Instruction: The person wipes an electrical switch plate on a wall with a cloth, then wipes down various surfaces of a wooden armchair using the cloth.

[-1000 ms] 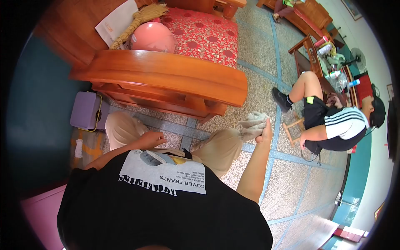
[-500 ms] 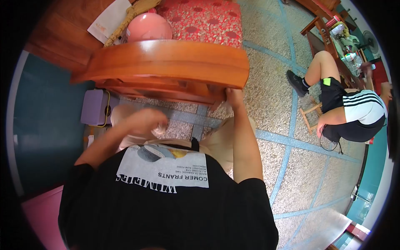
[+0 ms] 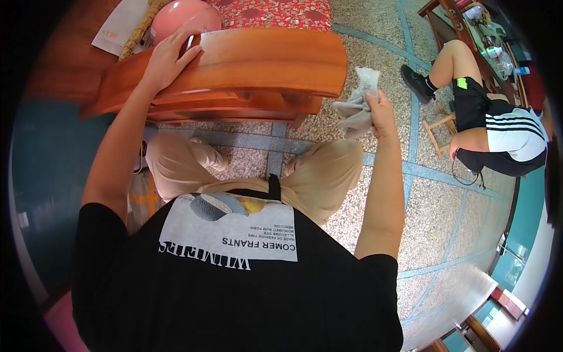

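Note:
My left hand (image 3: 169, 63) lies flat on the top rail of a polished wooden bench back (image 3: 264, 58), its fingers stretched and the thumb apart. Off the right end of the rail, my right hand (image 3: 382, 117) grips a crumpled grey-white cloth (image 3: 356, 105) between thumb and fingers. The cloth hangs in loose folds above the floor, apart from the wood. Just beyond my left hand is a round pink object (image 3: 185, 20) on the seat side. A red flower-patterned cushion (image 3: 270, 14) covers the seat behind the rail.
A seated person (image 3: 498, 123) is at the right, on a low wooden stool (image 3: 437, 132) by a cluttered table (image 3: 495, 47). A woven straw item (image 3: 141, 32) and a white printed sheet (image 3: 114, 29) lie at upper left. Speckled floor (image 3: 437, 229) has blue strips.
My left hand has gone from in front of my body up onto the bench rail. My right hand has left the rail's end and moved outward, now showing the cloth. The view has shifted slightly.

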Demonstrator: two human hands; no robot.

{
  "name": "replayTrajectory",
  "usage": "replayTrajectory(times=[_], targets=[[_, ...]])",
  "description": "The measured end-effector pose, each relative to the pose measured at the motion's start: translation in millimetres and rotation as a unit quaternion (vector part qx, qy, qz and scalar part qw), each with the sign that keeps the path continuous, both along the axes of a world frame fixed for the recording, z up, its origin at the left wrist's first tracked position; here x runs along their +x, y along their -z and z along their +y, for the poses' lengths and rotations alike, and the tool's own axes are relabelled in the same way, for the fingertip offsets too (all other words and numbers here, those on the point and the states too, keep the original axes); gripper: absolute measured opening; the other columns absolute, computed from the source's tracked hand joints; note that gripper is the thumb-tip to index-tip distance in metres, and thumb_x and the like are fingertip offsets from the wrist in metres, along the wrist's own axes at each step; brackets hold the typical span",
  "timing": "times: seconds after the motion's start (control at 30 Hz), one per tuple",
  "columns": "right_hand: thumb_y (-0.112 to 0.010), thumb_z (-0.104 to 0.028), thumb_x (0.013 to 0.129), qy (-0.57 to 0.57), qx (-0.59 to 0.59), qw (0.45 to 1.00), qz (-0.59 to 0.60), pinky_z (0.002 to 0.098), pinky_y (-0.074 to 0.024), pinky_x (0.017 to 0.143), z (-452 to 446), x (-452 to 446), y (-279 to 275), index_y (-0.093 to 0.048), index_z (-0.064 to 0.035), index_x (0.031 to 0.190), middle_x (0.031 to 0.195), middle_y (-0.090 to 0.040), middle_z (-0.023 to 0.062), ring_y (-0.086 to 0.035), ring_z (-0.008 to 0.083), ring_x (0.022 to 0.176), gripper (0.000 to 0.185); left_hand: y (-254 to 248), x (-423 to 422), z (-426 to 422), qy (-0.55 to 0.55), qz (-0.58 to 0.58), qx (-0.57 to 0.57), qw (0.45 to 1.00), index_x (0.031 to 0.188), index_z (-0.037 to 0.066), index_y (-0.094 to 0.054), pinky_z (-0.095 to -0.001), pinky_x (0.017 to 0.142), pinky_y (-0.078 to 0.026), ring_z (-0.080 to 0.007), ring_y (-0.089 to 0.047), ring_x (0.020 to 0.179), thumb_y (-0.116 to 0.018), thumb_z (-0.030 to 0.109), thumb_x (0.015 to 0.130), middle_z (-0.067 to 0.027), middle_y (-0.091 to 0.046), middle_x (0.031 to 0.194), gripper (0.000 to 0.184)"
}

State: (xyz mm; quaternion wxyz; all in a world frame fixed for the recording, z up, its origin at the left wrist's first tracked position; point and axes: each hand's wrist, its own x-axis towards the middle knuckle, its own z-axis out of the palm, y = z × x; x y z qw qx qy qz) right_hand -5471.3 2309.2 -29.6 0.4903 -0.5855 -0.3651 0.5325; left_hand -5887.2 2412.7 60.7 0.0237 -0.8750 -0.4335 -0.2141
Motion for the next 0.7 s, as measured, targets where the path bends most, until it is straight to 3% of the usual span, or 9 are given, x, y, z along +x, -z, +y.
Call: replayTrajectory(times=[0.13, 0.2, 0.27, 0.37, 0.4, 0.47, 0.5, 0.57, 0.7], targets=[[-0.047, -0.022, 0.085, 0.015, -0.065, 0.997, 0.049, 0.0333, -0.0485, 0.067, 26, -21, 50, -0.049, -0.0038, 0.106, 0.092, -0.057, 0.0096, -0.057, 0.0184, 0.08, 0.028, -7, 2, -6, -0.017, 0.0, -0.013, 1.0, 0.107, 0.01, -0.048, -0.0365, 0.083, -0.038, -0.0294, -0.049, 0.096, -0.049, 0.03, 0.082, -0.0119, -0.054, 0.101, 0.032], [-0.043, -0.031, 0.086, 0.017, -0.089, 0.993, -0.073, 0.0328, -0.0458, 0.072, 29, -62, 76, -0.048, -0.0017, 0.111, 0.09, -0.058, 0.0118, -0.055, 0.0222, 0.083, 0.038, -11, 4, -8, -0.02, 0.005, -0.019, 1.0, 0.107, 0.009, -0.049, -0.0363, 0.084, -0.038, -0.0291, -0.049, 0.097, -0.049, 0.03, 0.081, -0.0123, -0.054, 0.102, 0.033], [-0.039, -0.036, 0.086, 0.165, 0.009, 0.961, 0.224, 0.0325, -0.0439, 0.075, 15, -95, 89, -0.049, -0.0005, 0.111, 0.092, -0.058, 0.0137, -0.055, 0.0239, 0.087, 0.044, -12, 5, -8, -0.019, 0.006, -0.023, 1.0, 0.107, 0.009, -0.049, -0.0359, 0.084, -0.037, -0.0291, -0.049, 0.097, -0.049, 0.029, 0.081, -0.0125, -0.054, 0.103, 0.033], [-0.038, -0.037, 0.085, 0.241, -0.045, 0.914, 0.324, 0.033, -0.0447, 0.072, -10, -109, 113, -0.049, 0.001, 0.11, 0.098, -0.057, 0.0138, -0.056, 0.0241, 0.087, 0.047, -15, 7, -7, -0.021, 0.0, -0.044, 0.999, 0.108, 0.008, -0.049, -0.0353, 0.085, -0.037, -0.0293, -0.049, 0.097, -0.05, 0.029, 0.081, -0.0127, -0.054, 0.105, 0.034], [-0.038, -0.037, 0.085, 0.245, -0.044, 0.913, 0.324, 0.033, -0.0447, 0.072, -17, -108, 128, -0.049, 0.001, 0.11, 0.098, -0.057, 0.0138, -0.056, 0.0241, 0.087, 0.047, -14, 7, -5, -0.031, -0.01, -0.06, 0.998, 0.108, 0.008, -0.049, -0.0351, 0.085, -0.037, -0.0294, -0.049, 0.097, -0.05, 0.028, 0.081, -0.0128, -0.054, 0.105, 0.034], [-0.04, -0.035, 0.085, 0.152, -0.265, 0.946, 0.106, 0.0348, -0.046, 0.069, -32, -107, 159, -0.049, 0.0019, 0.11, 0.1, -0.055, 0.0135, -0.056, 0.0238, 0.085, 0.045, -10, 3, -3, -0.028, -0.008, -0.054, 0.998, 0.108, 0.007, -0.049, -0.0352, 0.085, -0.037, -0.0294, -0.049, 0.097, -0.05, 0.028, 0.081, -0.0127, -0.054, 0.105, 0.034], [-0.04, -0.035, 0.085, 0.156, -0.264, 0.946, 0.109, 0.0348, -0.046, 0.069, -37, -111, 169, -0.049, 0.0019, 0.11, 0.1, -0.055, 0.0135, -0.056, 0.0238, 0.085, 0.045, -9, 4, -2, -0.029, -0.005, -0.048, 0.998, 0.107, 0.007, -0.049, -0.0352, 0.085, -0.037, -0.0294, -0.049, 0.097, -0.051, 0.028, 0.081, -0.0127, -0.054, 0.105, 0.034], [-0.041, -0.031, 0.085, 0.295, -0.228, 0.855, 0.36, 0.037, -0.0467, 0.067, -44, -131, 174, -0.049, 0.0032, 0.106, 0.095, -0.056, 0.0148, -0.056, 0.0253, 0.084, 0.042, -12, 6, -3, -0.031, -0.012, -0.064, 0.997, 0.108, 0.008, -0.049, -0.0352, 0.085, -0.037, -0.029, -0.049, 0.097, -0.051, 0.028, 0.081, -0.0126, -0.053, 0.106, 0.034], [-0.043, -0.026, 0.084, 0.334, -0.143, 0.867, 0.34, 0.0358, -0.0458, 0.07, -43, -123, 158, -0.051, 0.0045, 0.101, 0.09, -0.056, 0.0151, -0.056, 0.0262, 0.084, 0.036, -11, -2, -6, -0.05, 0.001, -0.069, 0.996, 0.109, 0.009, -0.048, -0.035, 0.086, -0.036, -0.028, -0.049, 0.097, -0.05, 0.027, 0.081, -0.0123, -0.053, 0.107, 0.034]])
